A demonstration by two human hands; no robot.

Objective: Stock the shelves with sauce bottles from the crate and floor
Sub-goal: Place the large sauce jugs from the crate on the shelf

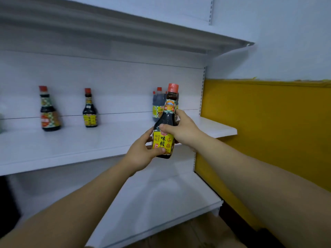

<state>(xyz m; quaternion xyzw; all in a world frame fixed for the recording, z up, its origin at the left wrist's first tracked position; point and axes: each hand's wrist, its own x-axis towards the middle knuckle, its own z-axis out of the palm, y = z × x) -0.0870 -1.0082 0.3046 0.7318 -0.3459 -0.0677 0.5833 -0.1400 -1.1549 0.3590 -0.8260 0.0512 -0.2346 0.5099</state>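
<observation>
The dark glass sauce bottle (164,119) at centre has an orange-red cap and a yellow label with black characters. At nine o'clock, the dark chequered-label bottle (49,111) shows green, white and red, and the smaller dark bottle (90,111) beside it wears yellow. The flat metal shelves (71,145) are white. The painted wall panel (268,131) at three o'clock is mustard yellow.

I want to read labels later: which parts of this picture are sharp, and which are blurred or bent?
Head view: the held bottle is fairly sharp, label readable; the two left bottles are soft; the upper shelf edge is smeared; shelf lines bow from wide-angle lens.
</observation>
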